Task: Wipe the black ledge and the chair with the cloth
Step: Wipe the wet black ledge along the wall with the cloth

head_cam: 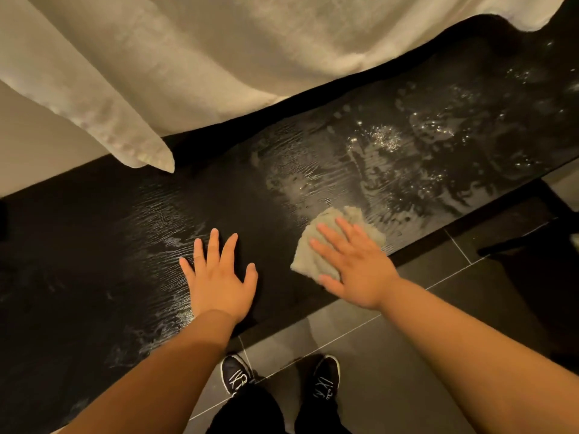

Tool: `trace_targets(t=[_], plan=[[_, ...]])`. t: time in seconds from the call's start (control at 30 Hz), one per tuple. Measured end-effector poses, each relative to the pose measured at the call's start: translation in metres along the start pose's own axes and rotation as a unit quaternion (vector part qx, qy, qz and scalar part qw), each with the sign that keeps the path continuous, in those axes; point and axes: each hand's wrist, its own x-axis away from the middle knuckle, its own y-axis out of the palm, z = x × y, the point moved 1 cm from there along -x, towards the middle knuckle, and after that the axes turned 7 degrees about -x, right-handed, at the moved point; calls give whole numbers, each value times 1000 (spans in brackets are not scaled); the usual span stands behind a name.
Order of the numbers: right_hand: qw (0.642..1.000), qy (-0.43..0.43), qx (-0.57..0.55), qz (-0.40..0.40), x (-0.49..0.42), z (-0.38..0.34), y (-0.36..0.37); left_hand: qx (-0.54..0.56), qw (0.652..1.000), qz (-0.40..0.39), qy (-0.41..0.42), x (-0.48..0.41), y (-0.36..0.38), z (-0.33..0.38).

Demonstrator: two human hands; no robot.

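The black ledge (257,189) runs across the view from lower left to upper right, its wood grain showing wet streaks and soapy smears toward the right. A crumpled pale cloth (313,258) lies on it near the front edge. My right hand (354,264) presses flat on the cloth with fingers spread. My left hand (219,277) rests flat on the bare ledge to the left, fingers apart, holding nothing. At the right edge a dark shape (532,270) stands on the floor; I cannot tell whether it is the chair.
A cream curtain (188,64) hangs over the back of the ledge, one corner dropping onto it at the left. Grey floor tiles (391,355) lie in front, with my black shoes (235,374) close to the ledge's edge.
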Motion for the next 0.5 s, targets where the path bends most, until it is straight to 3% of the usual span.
trace_targets(t=[0.1,0.2,0.27,0.4,0.5], plan=[[992,125,13,13,-5,32,-16,-4,1000,4,0,0,0,0],[978,204,5,37,-16,12,-12,-3,1000,6,2,-1,0,-1],[983,179,-5,31,-22,-22,-2,-2,1000,7,1,-1,0,0],[1000,2,-2,-6,-21,-42,6,-13,1000,11,3,-1,1,-1],[999,15,27,10,-23,4,-5,-11,1000,11,2,-3,1,-1]])
